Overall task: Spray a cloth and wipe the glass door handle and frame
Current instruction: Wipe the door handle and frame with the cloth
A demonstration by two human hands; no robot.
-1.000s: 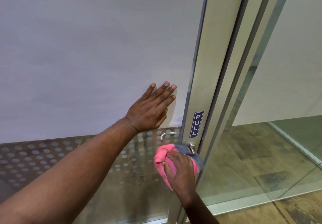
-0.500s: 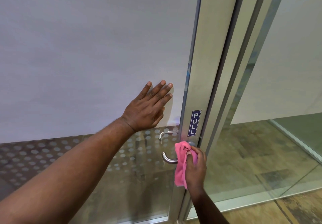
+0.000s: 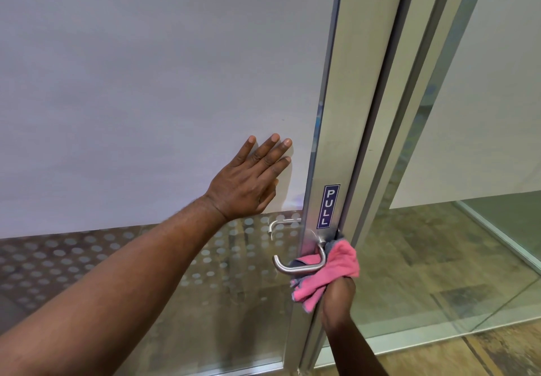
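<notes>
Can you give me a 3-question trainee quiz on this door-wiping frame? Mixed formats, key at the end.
1. True or false: the left hand lies flat against the frosted glass panel.
2. Multiple choice: where is the pink cloth being pressed? A) on the floor B) at the base of the lever handle, against the metal door frame C) on the top of the glass
3. Fill in: the blue sign on the frame reads ____.

Key: 1 true; 2 B; 3 PULL. The right hand grips the cloth from below.
</notes>
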